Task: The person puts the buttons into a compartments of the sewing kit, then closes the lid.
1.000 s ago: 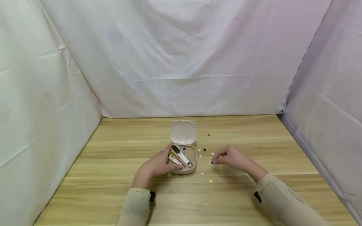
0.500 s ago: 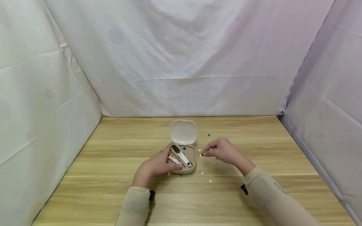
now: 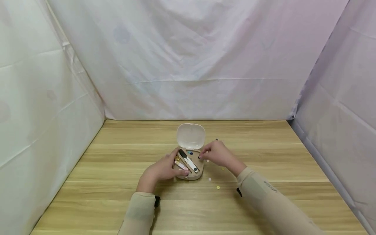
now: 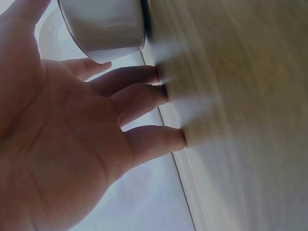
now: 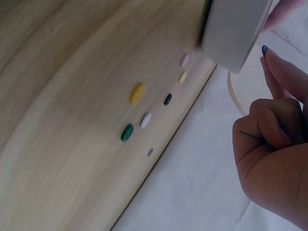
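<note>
A small beige sewing box (image 3: 196, 178) stands on the table with its lid (image 3: 191, 135) raised. Inside lie white-handled thread snips (image 3: 191, 163) with a dark tip cover, a pink-and-white strip (image 3: 180, 165), a yellow ring (image 3: 177, 158) and blue buttons (image 3: 190, 153). My left hand (image 3: 161, 169) holds the box from its left side, thumb at the front and index finger at the back corner; its other fingers (image 4: 159, 139) rest on the tabletop. Over the right compartment, my right hand (image 3: 218, 154) pinches a dark button (image 5: 264, 51) between thumb and index finger.
Several loose buttons lie right of the box, among them a yellow button (image 3: 218, 187), a pale pink button (image 3: 210, 179) and, in the right wrist view, a green button (image 5: 127, 132). White cloth (image 3: 188, 58) hangs behind and on both sides of the wooden table (image 3: 117, 156).
With the dark button pinched, my right hand has moved left from the table over the box's right compartment. My left hand has stayed on the box.
</note>
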Demonstrator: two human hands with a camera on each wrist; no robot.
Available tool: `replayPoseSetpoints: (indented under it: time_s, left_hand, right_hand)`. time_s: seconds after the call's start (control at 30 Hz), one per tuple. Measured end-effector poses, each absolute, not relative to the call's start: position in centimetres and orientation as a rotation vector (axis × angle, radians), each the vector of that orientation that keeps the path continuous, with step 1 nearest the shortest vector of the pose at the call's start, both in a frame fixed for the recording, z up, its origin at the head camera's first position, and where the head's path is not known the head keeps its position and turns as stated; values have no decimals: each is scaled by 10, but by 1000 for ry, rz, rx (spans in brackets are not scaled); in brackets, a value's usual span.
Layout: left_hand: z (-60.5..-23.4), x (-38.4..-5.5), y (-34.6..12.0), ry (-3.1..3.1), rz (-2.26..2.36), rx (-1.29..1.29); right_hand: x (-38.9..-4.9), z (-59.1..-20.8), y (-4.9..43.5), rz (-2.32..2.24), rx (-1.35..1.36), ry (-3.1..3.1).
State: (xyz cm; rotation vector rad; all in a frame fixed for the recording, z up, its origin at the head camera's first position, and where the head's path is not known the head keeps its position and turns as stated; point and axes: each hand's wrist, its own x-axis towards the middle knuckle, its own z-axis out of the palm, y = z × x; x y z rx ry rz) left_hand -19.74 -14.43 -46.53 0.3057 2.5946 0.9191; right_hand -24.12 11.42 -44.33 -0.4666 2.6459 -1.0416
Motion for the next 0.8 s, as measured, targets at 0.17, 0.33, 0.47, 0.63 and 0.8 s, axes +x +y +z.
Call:
replayPoseSetpoints:
  time_s: [0.17, 0.33, 0.47, 0.63, 0.8]
  left_hand:
    - [-463, -198, -145, 2588, 919, 315]
    - [-463, -199, -146, 2584, 898, 315]
    - [-464, -200, -146, 2590, 881, 307]
    - [-464, -199, -146, 2603, 872, 315]
    - [-464, -199, -143, 2611, 879, 329]
  right_hand:
    - [-245, -449, 100, -1021, -440, 2642]
    - [-248, -452, 90, -990, -441, 2672]
    - [-250, -453, 83, -920, -443, 2751]
    - [-251, -452, 73, -844, -426, 2812]
    - [-250, -450, 68, -813, -417, 2813]
